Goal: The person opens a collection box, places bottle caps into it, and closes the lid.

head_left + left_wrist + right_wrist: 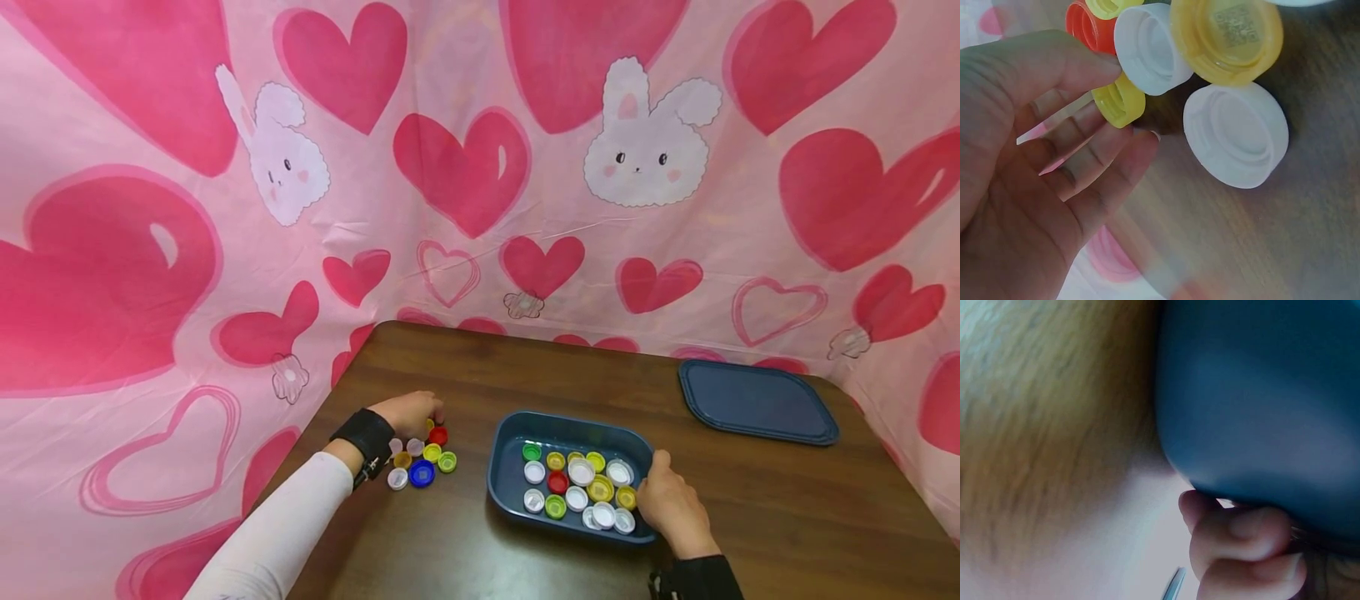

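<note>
My left hand [411, 414] is over a loose cluster of plastic bottle caps on the left of the table. In the left wrist view its thumb and fingers pinch a small yellow bottle cap [1120, 102]. Close by lie a red cap [438, 436], a blue cap [422, 473] and a white cap [1235, 134]. My right hand [675, 504] grips the right end of a dark blue container [501, 487], fingers curled at its rim. Inside the container rest several caps, among them a green cap [532, 452] and a large white cap [581, 472].
A dark blue lid [757, 400] lies flat at the back right of the brown wooden table [420, 550]. Pink cloth [555, 200] with hearts and rabbits hangs behind the table and along its left side.
</note>
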The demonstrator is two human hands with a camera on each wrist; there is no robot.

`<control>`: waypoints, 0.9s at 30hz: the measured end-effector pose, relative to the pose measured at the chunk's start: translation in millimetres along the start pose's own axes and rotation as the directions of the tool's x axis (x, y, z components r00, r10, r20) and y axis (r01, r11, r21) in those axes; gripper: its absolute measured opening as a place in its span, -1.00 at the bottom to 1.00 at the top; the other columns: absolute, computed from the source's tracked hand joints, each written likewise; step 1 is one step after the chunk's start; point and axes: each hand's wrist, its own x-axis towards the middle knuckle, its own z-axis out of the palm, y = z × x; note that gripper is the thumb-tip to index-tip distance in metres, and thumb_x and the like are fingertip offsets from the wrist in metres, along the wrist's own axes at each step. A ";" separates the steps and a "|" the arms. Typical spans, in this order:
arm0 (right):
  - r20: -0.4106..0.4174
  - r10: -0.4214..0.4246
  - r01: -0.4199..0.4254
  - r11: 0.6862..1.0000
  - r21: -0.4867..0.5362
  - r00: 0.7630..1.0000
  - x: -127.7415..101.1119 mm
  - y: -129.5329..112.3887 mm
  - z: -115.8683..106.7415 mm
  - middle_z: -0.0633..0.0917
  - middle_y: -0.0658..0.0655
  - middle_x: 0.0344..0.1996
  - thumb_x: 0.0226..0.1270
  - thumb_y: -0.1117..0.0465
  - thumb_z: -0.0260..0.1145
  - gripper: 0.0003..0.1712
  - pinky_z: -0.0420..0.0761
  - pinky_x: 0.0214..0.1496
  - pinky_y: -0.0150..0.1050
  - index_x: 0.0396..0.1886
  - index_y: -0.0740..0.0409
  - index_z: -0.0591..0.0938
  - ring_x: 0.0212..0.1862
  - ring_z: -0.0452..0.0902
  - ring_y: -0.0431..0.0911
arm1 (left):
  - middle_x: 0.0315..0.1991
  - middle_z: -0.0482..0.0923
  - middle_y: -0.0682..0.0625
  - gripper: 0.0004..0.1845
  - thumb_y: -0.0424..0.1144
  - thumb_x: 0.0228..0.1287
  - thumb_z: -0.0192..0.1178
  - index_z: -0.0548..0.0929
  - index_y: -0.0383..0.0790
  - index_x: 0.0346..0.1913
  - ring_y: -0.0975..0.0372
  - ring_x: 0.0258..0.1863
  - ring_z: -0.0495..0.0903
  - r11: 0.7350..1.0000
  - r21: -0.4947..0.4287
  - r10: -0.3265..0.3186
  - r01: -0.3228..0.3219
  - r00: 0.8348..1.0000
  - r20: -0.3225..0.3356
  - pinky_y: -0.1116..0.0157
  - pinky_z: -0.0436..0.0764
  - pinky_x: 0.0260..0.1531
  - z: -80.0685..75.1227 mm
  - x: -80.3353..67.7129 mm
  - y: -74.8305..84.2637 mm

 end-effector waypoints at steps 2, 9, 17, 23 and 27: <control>-0.001 0.000 0.000 1.000 0.000 1.000 0.2 0.4 0.5 0.59 0.53 -0.16 0.44 0.26 0.05 -0.57 0.56 -0.25 0.13 0.14 0.44 0.21 -0.25 0.58 0.26 | -0.18 0.55 0.03 -0.65 -0.51 0.05 0.41 0.71 -0.04 -0.14 0.13 -0.12 0.54 1.000 0.006 -0.003 0.003 1.000 0.001 0.09 0.63 0.05 1.3 1.7 -1.6; 0.003 0.007 -0.007 1.000 0.007 1.000 0.3 0.5 1.0 0.59 0.51 -0.17 0.44 0.26 0.05 -0.58 0.56 -0.26 0.12 0.13 0.44 0.21 -0.26 0.57 0.25 | -0.21 0.53 0.06 -0.65 -0.52 0.03 0.42 0.70 -0.05 -0.17 0.15 -0.15 0.53 1.000 0.021 0.003 -0.003 1.000 -0.003 0.13 0.62 0.00 3.9 6.4 -4.1; -0.003 0.003 -0.003 1.000 0.006 1.000 -0.1 -0.1 -0.5 0.58 0.53 -0.16 0.44 0.26 0.07 -0.57 0.56 -0.25 0.13 0.13 0.44 0.21 -0.27 0.57 0.24 | -0.25 0.50 0.05 -0.69 -0.49 0.02 0.44 0.69 -0.05 -0.22 0.15 -0.21 0.51 1.000 0.011 0.011 -0.011 1.000 -0.006 0.18 0.62 -0.13 5.0 9.4 -4.7; 0.003 0.002 -0.002 1.000 0.013 1.000 0.4 0.6 0.1 0.59 0.52 -0.17 0.45 0.27 0.06 -0.58 0.56 -0.27 0.11 0.13 0.44 0.21 -0.29 0.57 0.21 | -0.31 0.50 0.04 -0.74 -0.47 0.03 0.44 0.67 -0.08 -0.29 0.15 -0.28 0.48 0.998 0.043 0.047 -0.046 0.999 -0.019 0.21 0.59 -0.23 5.1 10.7 -6.2; 0.008 0.006 -0.006 1.000 0.017 1.000 0.8 0.6 -0.5 0.59 0.51 -0.16 0.45 0.27 0.05 -0.58 0.56 -0.27 0.11 0.14 0.45 0.20 -0.29 0.56 0.20 | -0.30 0.53 0.05 -0.77 -0.47 0.04 0.43 0.68 -0.12 -0.26 0.15 -0.26 0.49 0.995 0.057 0.087 -0.085 0.996 -0.035 0.19 0.61 -0.16 -4.2 10.5 -0.3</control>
